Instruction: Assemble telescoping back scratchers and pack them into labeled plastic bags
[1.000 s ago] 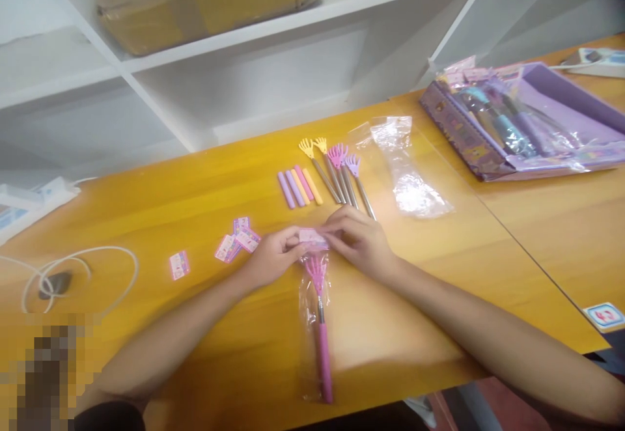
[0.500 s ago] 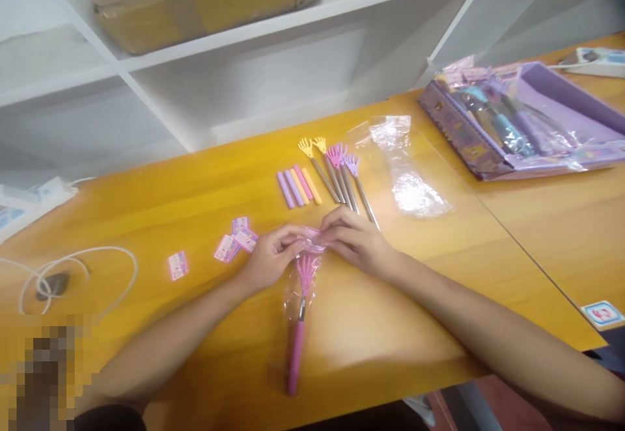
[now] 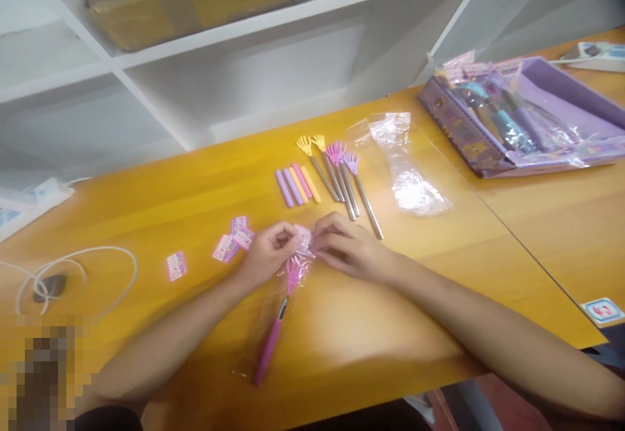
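Observation:
Both hands meet at the middle of the yellow table (image 3: 390, 327). My left hand (image 3: 266, 255) and my right hand (image 3: 344, 245) pinch a small pink card (image 3: 303, 239) at the top of a clear bag. Inside the bag lies a pink back scratcher (image 3: 278, 323) with a hand-shaped head, its handle slanting down to the left. Several small pink cards (image 3: 233, 239) lie just left of my left hand, one more card (image 3: 176, 265) further left.
Several loose scratcher heads on metal rods (image 3: 342, 177) and coloured handle sleeves (image 3: 297, 185) lie behind the hands. A heap of clear bags (image 3: 405, 170) and a purple box (image 3: 517, 118) sit to the right. A white cable (image 3: 73, 275) loops at left. White shelves (image 3: 244, 60) stand behind.
The bagged scratcher has swung: its handle moved from pointing straight down to slanting down-left. Both hands stayed pinched at the bag's top and shifted slightly left.

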Demonstrator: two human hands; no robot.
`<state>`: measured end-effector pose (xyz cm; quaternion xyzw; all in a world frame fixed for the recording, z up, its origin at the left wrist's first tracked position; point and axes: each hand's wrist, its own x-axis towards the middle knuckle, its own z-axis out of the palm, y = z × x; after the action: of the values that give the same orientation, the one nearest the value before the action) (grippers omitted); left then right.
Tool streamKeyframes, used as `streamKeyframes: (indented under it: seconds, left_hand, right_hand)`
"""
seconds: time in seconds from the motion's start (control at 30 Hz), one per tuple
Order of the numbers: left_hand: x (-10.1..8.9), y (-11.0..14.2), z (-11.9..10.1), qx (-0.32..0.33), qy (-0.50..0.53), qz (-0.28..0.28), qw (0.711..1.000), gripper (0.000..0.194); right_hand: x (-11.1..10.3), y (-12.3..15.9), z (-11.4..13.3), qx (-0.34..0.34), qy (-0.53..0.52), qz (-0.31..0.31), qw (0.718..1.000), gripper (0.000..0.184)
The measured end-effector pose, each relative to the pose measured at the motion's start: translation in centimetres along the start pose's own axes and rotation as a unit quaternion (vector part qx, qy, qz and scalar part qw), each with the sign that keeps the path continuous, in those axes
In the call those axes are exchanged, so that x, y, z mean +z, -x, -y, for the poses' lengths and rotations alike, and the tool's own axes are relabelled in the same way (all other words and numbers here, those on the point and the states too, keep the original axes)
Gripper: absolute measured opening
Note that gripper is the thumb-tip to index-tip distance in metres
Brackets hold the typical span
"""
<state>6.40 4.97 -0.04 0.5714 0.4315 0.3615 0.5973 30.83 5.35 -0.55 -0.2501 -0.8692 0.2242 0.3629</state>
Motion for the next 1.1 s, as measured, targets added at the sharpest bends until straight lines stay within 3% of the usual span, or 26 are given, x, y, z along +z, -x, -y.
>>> streamKeyframes:
  seconds: [0.17, 0.2, 0.33, 0.47, 0.57, 0.83, 0.93, 1.1]
  left_hand:
    - [0.0, 0.1, 0.4, 0.019, -0.061, -0.050, 0.997, 0.045]
    - [0.0, 0.1, 0.4, 0.025, -0.077, -0.055, 0.995, 0.047]
    - [0.1, 0.2, 0.4, 0.049, -0.092, -0.066, 0.992, 0.049]
    - [0.3, 0.4, 0.4, 0.039, -0.063, -0.052, 0.996, 0.046]
    - [0.5, 0.7, 0.4, 0.022, -0.053, -0.021, 0.998, 0.044]
    - [0.3, 0.8, 0.3, -0.054, 0.067, 0.064, 0.994, 0.049]
    - [0.3, 0.7, 0.0, -0.076, 0.058, 0.068, 0.993, 0.056]
    - [0.2, 0.5, -0.5, -0.097, 0.034, 0.088, 0.991, 0.049]
  right_hand:
    - [0.2, 0.1, 0.6, -0.013, 0.007, -0.008, 1.000, 0.004]
    - [0.3, 0.0, 0.8, -0.001, 0.008, -0.023, 1.000, 0.009]
    - [1.2, -0.2, 1.5, 0.138, -0.059, -0.072, 0.986, 0.034]
    - [2.0, -0.3, 1.8, 0.276, -0.121, -0.045, 0.952, 0.044]
    - [2.1, -0.4, 1.7, 0.327, -0.130, -0.044, 0.935, 0.047]
    - [1.7, -0.4, 1.3, 0.294, -0.180, 0.033, 0.938, 0.053]
    - [1.8, -0.3, 1.1, 0.276, -0.168, 0.040, 0.946, 0.049]
    - [1.9, -0.2, 1.1, 0.253, -0.156, 0.053, 0.953, 0.040]
